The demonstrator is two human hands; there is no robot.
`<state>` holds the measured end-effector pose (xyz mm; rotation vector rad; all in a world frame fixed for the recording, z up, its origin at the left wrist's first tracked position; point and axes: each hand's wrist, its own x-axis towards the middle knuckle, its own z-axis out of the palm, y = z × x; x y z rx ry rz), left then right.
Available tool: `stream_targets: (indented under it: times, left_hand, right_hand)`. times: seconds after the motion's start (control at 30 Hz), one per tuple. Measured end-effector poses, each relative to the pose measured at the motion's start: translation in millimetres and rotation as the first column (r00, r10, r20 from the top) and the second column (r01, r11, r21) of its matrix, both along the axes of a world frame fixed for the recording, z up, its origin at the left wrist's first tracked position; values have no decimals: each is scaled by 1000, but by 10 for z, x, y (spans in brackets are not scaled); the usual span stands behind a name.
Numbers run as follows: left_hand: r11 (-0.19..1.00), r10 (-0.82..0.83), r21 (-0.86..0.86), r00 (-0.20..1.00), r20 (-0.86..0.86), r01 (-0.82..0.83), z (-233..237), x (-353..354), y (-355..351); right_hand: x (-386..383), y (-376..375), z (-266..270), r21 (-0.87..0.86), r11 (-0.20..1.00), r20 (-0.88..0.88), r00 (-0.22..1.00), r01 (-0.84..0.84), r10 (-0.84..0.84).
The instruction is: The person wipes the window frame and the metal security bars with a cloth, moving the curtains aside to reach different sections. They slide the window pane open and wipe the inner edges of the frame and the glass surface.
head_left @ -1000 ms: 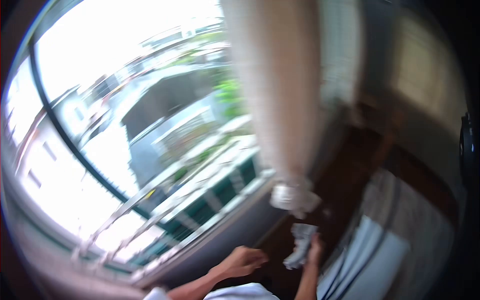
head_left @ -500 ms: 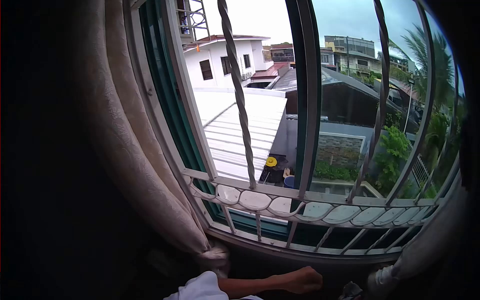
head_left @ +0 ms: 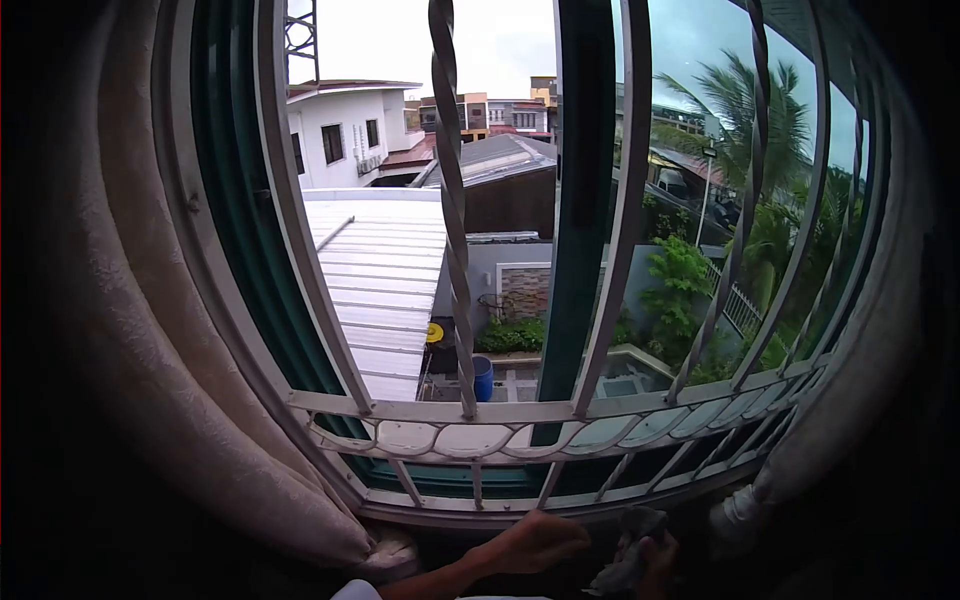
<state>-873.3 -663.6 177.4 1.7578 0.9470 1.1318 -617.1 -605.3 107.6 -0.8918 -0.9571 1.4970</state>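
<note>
Window [head_left: 235,180]: green-framed, spanning the picture from upper left to right. Metal grille [head_left: 452,190]: twisted and plain bars across the window, with a scalloped band at lower centre. Left curtain [head_left: 150,330]: gathered along the left side, bunched at lower left. Right curtain [head_left: 860,360]: gathered along the right side, bunched at lower right. Corrugated roof [head_left: 390,300]: outside, left of centre. Left hand [head_left: 540,543]: bottom centre, below the grille, fingers partly bent and pointing right; whether it has hold of anything cannot be told. Grey cloth [head_left: 622,565]: bottom edge, right of centre, crumpled, gripped by the right hand [head_left: 657,555] with fingers closed on it. Blue drum [head_left: 483,380]: outside, just below centre, upright; contents cannot be made out. Yellow disc [head_left: 434,333]: outside, upper left of the drum
</note>
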Motion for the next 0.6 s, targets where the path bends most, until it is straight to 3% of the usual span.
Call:
stream_targets:
  times: [0.03,0.1,0.2,0.27,0.4,0.47,0.5,0.53,0.57,0.6]
  left_hand:
    - [999,-39,-3,999,-2,39,97,-90,-43]
    - [982,30,188,999,43,-37,391,-266,-169]
    - [946,187,241,973,135,-215,942,-634,-504]
    - [867,305,302,901,309,-397,1171,-799,-624]
    - [658,438,431,780,447,-617,1340,-1014,-547]
    - [585,572,452,738,359,-673,1386,-1099,-443]
    - [559,579,500,743,336,-662,1471,-1127,-377]
    - [544,599,523,740,306,-656,1530,-1119,-367]
    - [510,645,527,708,290,-680,1533,-1123,-329]
    - [444,625,656,736,261,-610,1552,-1097,-310]
  right_hand:
    - [-26,8,-9,28,999,-2,999,-38,38]
    - [-114,-33,20,53,997,0,999,-47,47]
    - [-278,-88,107,-89,994,-122,991,-63,52]
    - [-298,3,-46,-106,982,-265,956,-155,123]
    - [-390,179,-59,-166,950,-202,952,-265,230]
    - [-513,388,-162,-94,931,-243,915,-352,322]
    - [-576,375,-294,-273,935,-191,965,-228,179]
    - [-690,246,6,-262,941,-227,961,-214,156]
    - [-723,303,-62,-219,942,-244,949,-256,202]
    - [-749,300,-33,-190,941,-258,939,-280,227]
